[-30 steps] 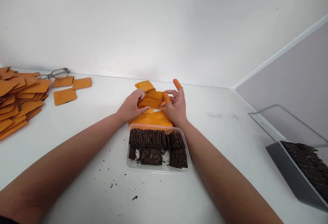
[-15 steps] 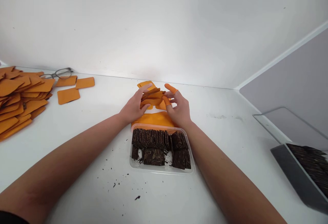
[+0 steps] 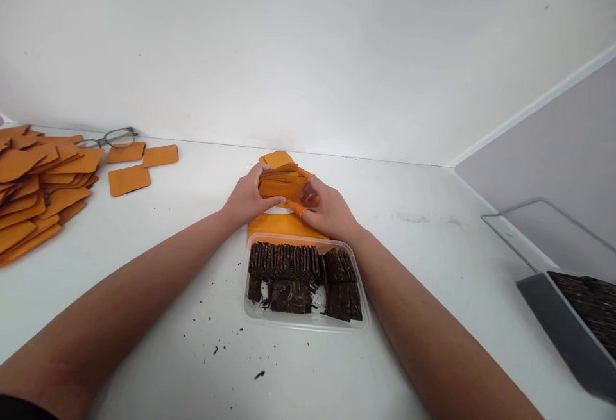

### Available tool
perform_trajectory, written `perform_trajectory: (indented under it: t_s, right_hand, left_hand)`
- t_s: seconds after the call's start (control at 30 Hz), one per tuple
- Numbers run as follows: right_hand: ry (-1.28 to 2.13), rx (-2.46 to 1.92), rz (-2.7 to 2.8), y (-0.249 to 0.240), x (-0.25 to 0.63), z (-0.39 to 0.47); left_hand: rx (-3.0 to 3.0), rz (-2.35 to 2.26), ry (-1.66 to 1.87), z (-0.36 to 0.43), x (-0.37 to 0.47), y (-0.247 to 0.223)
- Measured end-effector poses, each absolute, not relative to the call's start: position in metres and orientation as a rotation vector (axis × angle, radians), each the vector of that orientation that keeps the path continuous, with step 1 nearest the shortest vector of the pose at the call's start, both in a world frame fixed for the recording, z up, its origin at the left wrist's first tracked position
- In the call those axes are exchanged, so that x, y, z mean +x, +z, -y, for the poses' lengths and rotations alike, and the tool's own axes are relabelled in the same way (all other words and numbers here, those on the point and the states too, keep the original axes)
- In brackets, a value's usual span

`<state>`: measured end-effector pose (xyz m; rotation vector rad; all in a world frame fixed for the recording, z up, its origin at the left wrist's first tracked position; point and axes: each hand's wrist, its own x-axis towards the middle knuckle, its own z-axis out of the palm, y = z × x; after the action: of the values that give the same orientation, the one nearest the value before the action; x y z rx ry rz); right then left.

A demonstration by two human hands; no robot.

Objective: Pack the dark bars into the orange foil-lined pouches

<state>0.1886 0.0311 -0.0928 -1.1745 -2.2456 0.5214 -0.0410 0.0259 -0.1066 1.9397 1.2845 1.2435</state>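
A stack of small orange paper packets (image 3: 283, 184) is held up between my two hands. My left hand (image 3: 246, 197) grips its left side, thumb in front and fingers behind. My right hand (image 3: 326, 207), with orange finger cots on thumb and forefinger, closes on the right side of the stack. More orange packets (image 3: 275, 158) lie just behind. Below my hands is an orange sheet (image 3: 283, 224), partly covered by a clear plastic tub (image 3: 308, 325). In the tub stand rows of thin dark brown pressed squares (image 3: 289, 262), with a few lying flat.
A big heap of orange packets (image 3: 43, 183) is at the left, with eyeglasses (image 3: 119, 138) and a few loose packets (image 3: 129, 180) beside it. Dark crumbs (image 3: 260, 374) dot the white table. At the right stands a grey bin (image 3: 563, 330) of dark strips, near the wall.
My right hand has moved in from spread fingers and closed on the right side of the packet stack. The stack now looks more even and tilts less.
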Motion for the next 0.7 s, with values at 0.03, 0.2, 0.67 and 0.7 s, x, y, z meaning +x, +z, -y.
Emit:
perform_trajectory:
  t_s: [0.03, 0.2, 0.67, 0.7]
  right_hand:
    - [0.518, -1.174, 2.26, -0.092, 0.187, -0.03]
    - [0.486, -1.168, 2.276, -0.086, 0.184, -0.025]
    - [0.457, -1.233, 2.357, -0.088, 0.186, -0.032]
    - [0.459, -1.241, 2.346, -0.089, 0.185, -0.032]
  left_hand:
    - [1.933, -1.296, 1.238, -0.026, -0.041, -0.106]
    - [1.953, -1.312, 1.26, -0.021, -0.038, -0.105]
    - [2.111, -1.313, 1.005, -0.027, -0.047, -0.1]
    - [2.111, -1.329, 1.023, -0.026, -0.047, -0.099]
